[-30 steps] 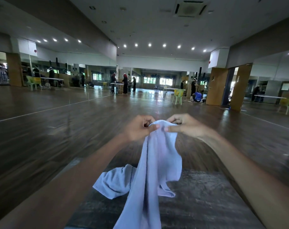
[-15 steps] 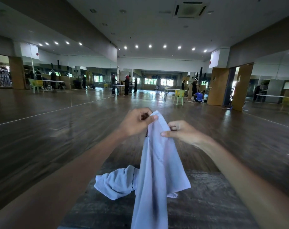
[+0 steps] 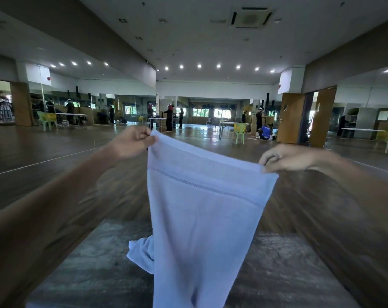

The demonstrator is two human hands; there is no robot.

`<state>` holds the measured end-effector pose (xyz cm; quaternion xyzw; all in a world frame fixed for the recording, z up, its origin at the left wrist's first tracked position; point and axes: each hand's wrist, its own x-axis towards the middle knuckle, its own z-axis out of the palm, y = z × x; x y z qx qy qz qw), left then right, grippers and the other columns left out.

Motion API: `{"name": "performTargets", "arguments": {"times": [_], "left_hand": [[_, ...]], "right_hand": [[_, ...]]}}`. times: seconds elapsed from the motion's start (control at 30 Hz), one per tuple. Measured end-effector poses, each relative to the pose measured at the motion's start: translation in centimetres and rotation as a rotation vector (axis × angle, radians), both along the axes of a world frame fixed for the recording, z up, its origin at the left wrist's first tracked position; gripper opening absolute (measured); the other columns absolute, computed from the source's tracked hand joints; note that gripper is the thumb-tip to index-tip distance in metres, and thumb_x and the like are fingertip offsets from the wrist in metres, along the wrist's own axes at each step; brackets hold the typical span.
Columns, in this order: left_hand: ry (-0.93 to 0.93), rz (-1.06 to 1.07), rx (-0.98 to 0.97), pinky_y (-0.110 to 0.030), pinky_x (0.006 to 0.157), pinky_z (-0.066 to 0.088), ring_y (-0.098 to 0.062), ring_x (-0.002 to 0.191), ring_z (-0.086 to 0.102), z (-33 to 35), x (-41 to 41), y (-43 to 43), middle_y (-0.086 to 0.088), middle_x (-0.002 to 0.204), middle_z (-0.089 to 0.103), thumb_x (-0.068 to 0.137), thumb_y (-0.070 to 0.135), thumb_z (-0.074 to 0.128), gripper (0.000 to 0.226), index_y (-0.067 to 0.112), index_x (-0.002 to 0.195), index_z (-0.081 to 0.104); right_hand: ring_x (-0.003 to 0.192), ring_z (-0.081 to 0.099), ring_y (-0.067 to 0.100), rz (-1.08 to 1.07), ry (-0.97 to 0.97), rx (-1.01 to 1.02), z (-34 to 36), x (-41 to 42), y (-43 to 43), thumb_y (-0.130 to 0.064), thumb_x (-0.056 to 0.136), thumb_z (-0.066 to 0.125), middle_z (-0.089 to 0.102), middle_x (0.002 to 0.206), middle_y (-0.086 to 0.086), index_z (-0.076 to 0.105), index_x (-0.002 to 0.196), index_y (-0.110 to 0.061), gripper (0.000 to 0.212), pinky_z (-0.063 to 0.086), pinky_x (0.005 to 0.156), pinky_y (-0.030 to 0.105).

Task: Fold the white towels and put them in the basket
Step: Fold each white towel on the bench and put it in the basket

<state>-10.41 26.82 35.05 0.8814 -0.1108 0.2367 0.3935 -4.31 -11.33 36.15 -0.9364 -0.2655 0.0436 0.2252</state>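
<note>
A white towel [image 3: 202, 218] hangs spread out in front of me, held up by its top edge. My left hand [image 3: 133, 142] pinches the upper left corner. My right hand [image 3: 284, 158] pinches the upper right corner, lower than the left. The towel's lower part drops out of view at the bottom. Another bunched piece of white towel [image 3: 141, 252] lies on the dark table [image 3: 95, 263] behind it, partly hidden. No basket is in view.
The dark table surface runs across the bottom of the view. Beyond it lies a wide wooden floor [image 3: 44, 152]. Far off stand folding tables, a green chair [image 3: 239, 131] and several people.
My hands have moved apart, the right one sliding right along the edge. The towel has gone from a bunched strip to a spread sheet.
</note>
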Motion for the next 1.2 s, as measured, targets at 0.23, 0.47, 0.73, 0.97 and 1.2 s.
{"name": "performTargets", "arguments": {"times": [0.23, 0.47, 0.73, 0.97, 1.2], "left_hand": [[0.110, 0.053, 0.092, -0.035, 0.074, 0.045, -0.022, 0.079, 0.056, 4.6, -0.3, 1.5, -0.011, 0.085, 0.063, 0.090, 0.022, 0.059, 0.016, 0.007, 0.088, 0.064], [0.158, 0.000, 0.165, -0.031, 0.089, 0.049, -0.015, 0.085, 0.067, 6.5, 2.5, 0.9, -0.009, 0.097, 0.071, 0.091, 0.016, 0.060, 0.013, 0.011, 0.099, 0.067], [0.038, 0.254, 0.367, -0.024, 0.079, 0.043, -0.017, 0.090, 0.058, 4.9, 9.6, -1.5, -0.003, 0.094, 0.064, 0.086, 0.017, 0.064, 0.015, 0.014, 0.100, 0.071], [-0.132, 0.377, 0.199, -0.027, 0.077, 0.049, -0.018, 0.083, 0.060, 3.0, 13.9, -2.0, -0.006, 0.101, 0.068, 0.089, 0.021, 0.063, 0.021, 0.015, 0.108, 0.069], [-0.095, 0.368, 0.307, -0.035, 0.091, 0.045, -0.019, 0.091, 0.060, -4.6, 14.5, -2.9, 0.002, 0.095, 0.069, 0.090, 0.023, 0.058, 0.016, 0.024, 0.101, 0.070]], "right_hand": [[0.099, 0.061, 0.017, -0.008, -0.179, -0.040, 7.8, -0.8, -0.2, -0.010, 0.088, 0.062, 0.067, 0.103, 0.003, 0.067, 0.098, -0.012, 0.011, 0.047, 0.087, 0.028], [0.102, 0.059, 0.030, -0.099, -0.270, -0.225, 9.7, 2.0, -0.4, -0.011, 0.089, 0.062, 0.066, 0.103, 0.008, 0.068, 0.091, -0.015, 0.008, 0.047, 0.095, 0.050], [0.095, 0.053, 0.018, -0.269, -0.561, -0.351, 5.8, 8.2, 1.0, -0.001, 0.088, 0.053, 0.061, 0.092, -0.001, 0.068, 0.089, -0.011, 0.018, 0.028, 0.079, 0.028], [0.098, 0.053, 0.026, -0.456, -0.901, -0.365, 6.0, 12.3, 1.0, -0.005, 0.091, 0.049, 0.065, 0.099, 0.007, 0.064, 0.096, -0.018, 0.020, 0.027, 0.091, 0.038], [0.100, 0.052, 0.021, -0.432, -0.808, -0.327, -2.3, 11.9, 0.2, -0.006, 0.091, 0.047, 0.064, 0.106, 0.003, 0.061, 0.099, -0.024, 0.025, 0.027, 0.090, 0.038]]}}
